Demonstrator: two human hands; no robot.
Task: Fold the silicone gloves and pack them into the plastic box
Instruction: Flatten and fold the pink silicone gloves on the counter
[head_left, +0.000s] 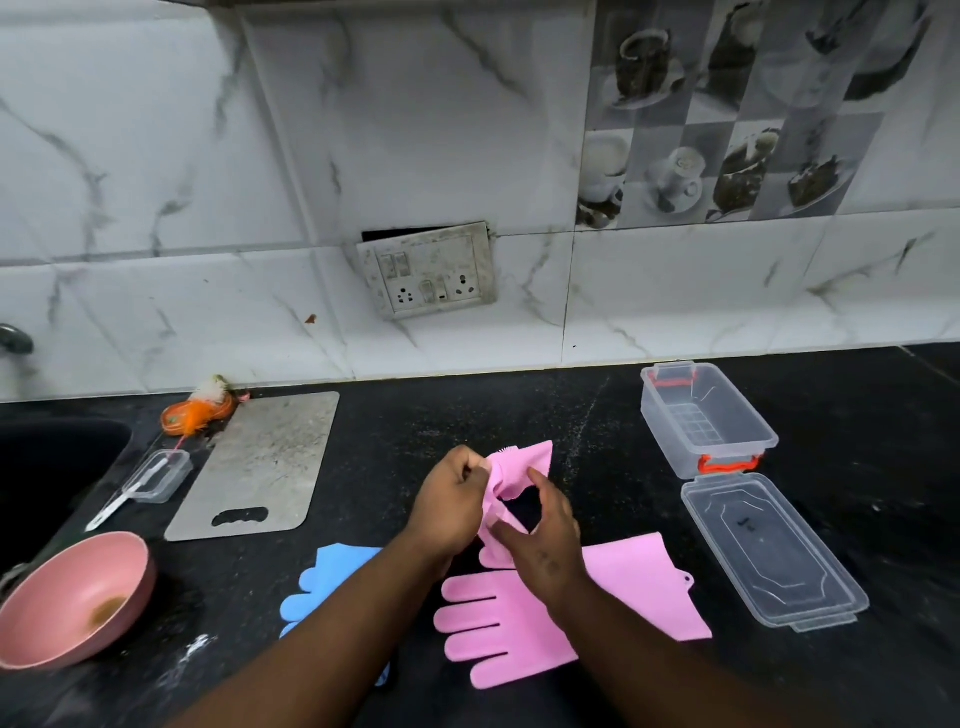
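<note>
Both hands hold a pink silicone glove just above the middle of the black surface: the left hand in a closed grip on its folded part, the right hand pinching it between fingertips. A second pink glove lies flat near the front edge, a blue glove beside it. The open plastic box stands toward the right back, its lid just in front.

Steel board, pink bowl, wall socket

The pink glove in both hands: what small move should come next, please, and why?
Probably finish the fold: press the bunched pink glove flat into a compact bundle. The left hand and right hand pinch it above the counter, only half folded, while the plastic box stands open and empty, its lid beside it. Another pink glove and a blue glove still lie flat.
</note>
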